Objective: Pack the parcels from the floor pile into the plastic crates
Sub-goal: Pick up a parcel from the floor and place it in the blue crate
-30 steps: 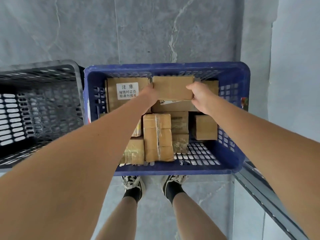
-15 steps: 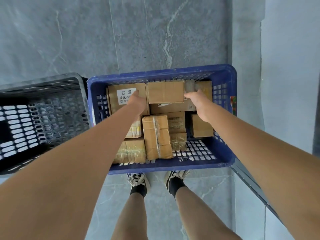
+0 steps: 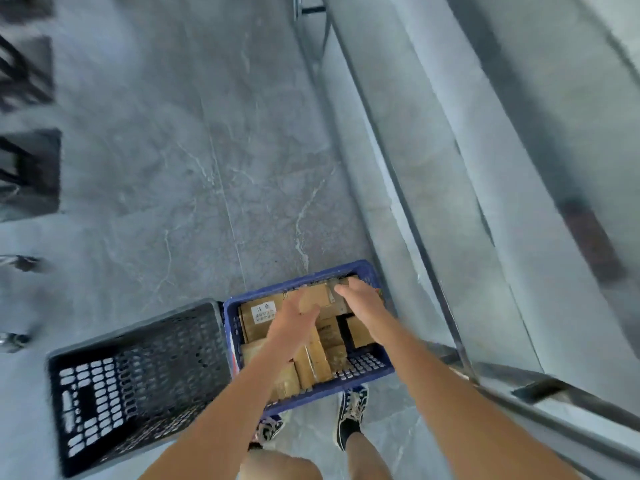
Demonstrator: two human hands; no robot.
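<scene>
Fingers (image 3: 341, 289) of your right hand (image 3: 360, 303) stretch out straight over the far right corner of the blue crate (image 3: 360, 370), holding nothing; fingers of your left hand (image 3: 292, 318) are loosely spread and relaxed above the parcels (image 3: 311, 362), also gripping nothing. Whether either hand touches the cardboard below cannot be told through the blur. Brown parcels fill most of the blue crate, which sits low and centre in the frame; one at its far left carries a white label (image 3: 264, 311), and a strip of bare mesh bottom shows at the near right. Just left of it, touching side to side, stands the black crate (image 3: 138, 382), with no parcels visible inside. Both rest on the grey marbled floor (image 3: 173, 168). Your shoes (image 3: 353, 407) stand at the blue crate's near edge. A metal rail (image 3: 415, 237) runs diagonally down the right of the frame.
</scene>
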